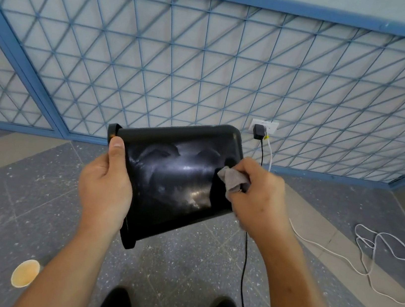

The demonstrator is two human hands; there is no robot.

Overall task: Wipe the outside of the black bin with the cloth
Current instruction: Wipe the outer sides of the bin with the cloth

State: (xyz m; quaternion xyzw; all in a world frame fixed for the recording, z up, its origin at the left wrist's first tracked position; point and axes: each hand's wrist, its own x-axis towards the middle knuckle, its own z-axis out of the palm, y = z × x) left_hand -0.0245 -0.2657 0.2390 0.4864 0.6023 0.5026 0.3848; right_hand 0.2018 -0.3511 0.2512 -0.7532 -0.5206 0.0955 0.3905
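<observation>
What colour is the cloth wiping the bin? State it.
Grey. The cloth, bunched in the right hand, shows best in the head view.

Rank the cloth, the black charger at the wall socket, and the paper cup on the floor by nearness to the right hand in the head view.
From the right hand:
1. Cloth, gripped in it, against the black bin.
2. Black charger, above it on the wall.
3. Paper cup, far lower left on the floor.

A paper cup (25, 273) on the floor; a charger (258, 132) plugged into the wall.
</observation>
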